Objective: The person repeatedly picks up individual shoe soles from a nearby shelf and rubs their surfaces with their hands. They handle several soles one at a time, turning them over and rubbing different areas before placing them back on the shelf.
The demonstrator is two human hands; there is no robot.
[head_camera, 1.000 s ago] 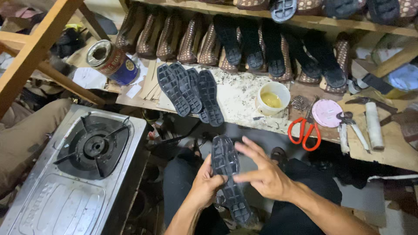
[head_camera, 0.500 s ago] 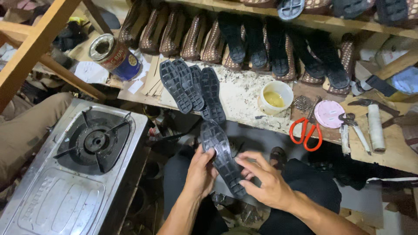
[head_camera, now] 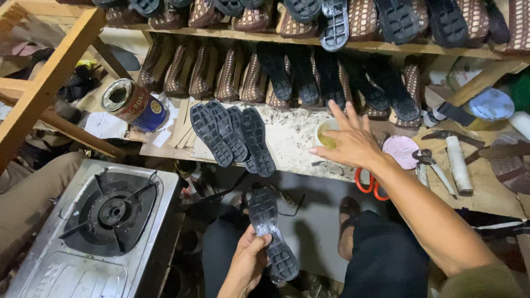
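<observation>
Soles on bench: four, black, fanned, at 11 o'clock.
Sole in hand: one, at 6 o'clock.
Left hand: gripping that sole.
Right hand: spread, outstretched over yellow glue cup, 1 o'clock.
Scissors: one pair, red-handled.

The left hand gripped a black rubber sole by its middle, tread up, below the front edge of the workbench; the right hand stretched out, fingers spread, over a small cup of yellowish glue on the workbench; red-handled scissors lay at the workbench's front edge, partly under the forearm; four dark soles lay fanned on the workbench, left of the cup; a tin can stood at the workbench's left end; a gas stove sat below and left of the workbench.
</observation>
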